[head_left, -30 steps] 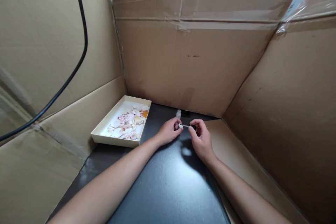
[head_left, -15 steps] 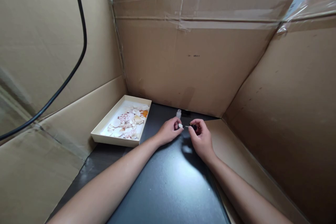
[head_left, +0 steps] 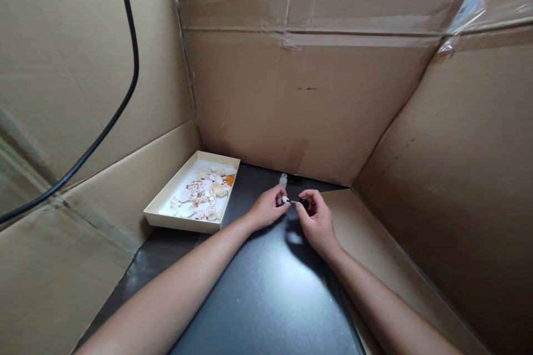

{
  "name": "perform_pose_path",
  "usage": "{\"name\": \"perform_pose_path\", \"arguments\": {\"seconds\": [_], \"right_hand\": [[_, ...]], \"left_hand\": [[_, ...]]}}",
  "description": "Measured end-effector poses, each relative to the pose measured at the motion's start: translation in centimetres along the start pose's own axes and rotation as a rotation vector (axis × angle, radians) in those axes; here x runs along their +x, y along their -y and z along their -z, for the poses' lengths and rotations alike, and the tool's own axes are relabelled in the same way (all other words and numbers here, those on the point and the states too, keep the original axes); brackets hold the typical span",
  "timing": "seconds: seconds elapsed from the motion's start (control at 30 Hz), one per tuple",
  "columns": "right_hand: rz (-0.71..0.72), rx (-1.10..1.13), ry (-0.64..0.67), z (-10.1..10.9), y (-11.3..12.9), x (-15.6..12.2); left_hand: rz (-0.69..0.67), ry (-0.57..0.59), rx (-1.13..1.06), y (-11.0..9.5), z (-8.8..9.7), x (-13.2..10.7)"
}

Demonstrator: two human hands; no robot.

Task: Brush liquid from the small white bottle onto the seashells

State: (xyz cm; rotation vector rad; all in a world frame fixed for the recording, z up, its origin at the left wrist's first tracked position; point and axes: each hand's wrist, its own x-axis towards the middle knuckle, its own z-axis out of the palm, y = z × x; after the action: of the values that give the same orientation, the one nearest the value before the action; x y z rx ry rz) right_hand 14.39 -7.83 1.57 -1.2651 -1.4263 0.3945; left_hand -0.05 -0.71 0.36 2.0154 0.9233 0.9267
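Observation:
My left hand pinches a small white shell between thumb and fingers. My right hand grips the black cap of a thin brush, whose tip points left and meets the shell's right side. A dark spot shows there; whether it is bristles or colour I cannot tell. Just behind my left fingers stands a small clear bottle without a cap, its lower part partly hidden by them.
A shallow cream tray on the left holds many shells, some striped, one orange. Cardboard walls close in the dark tabletop at the back and sides. A black cable hangs at the upper left.
My right hand has shifted slightly left, carrying the brush tip from just beside the shell onto it. My left hand has barely moved.

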Motion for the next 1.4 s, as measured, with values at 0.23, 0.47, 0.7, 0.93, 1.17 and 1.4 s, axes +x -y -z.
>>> {"name": "perform_pose_path", "arguments": {"seconds": [0.23,0.47,0.7,0.93,1.17,1.4], "right_hand": [[0.001,0.014,0.010,0.02,0.13,-0.03],[0.003,-0.003,0.008,-0.02,0.05,-0.02],[0.015,-0.050,0.017,-0.17,-0.23,0.00],[-0.009,-0.024,0.033,-0.26,-0.35,0.00],[0.003,0.005,0.039,-0.30,-0.31,-0.02],[0.001,-0.013,0.012,-0.20,-0.23,-0.04]], "left_hand": [[-0.002,-0.003,-0.010,0.00,0.00,-0.05],[-0.011,-0.010,-0.004,0.04,-0.09,0.00],[-0.045,-0.041,0.030,0.00,-0.04,0.04],[-0.018,-0.045,0.027,-0.03,0.00,0.02],[0.026,-0.070,-0.002,-0.08,0.02,-0.03],[0.001,-0.067,-0.030,0.16,-0.11,0.05]]}}
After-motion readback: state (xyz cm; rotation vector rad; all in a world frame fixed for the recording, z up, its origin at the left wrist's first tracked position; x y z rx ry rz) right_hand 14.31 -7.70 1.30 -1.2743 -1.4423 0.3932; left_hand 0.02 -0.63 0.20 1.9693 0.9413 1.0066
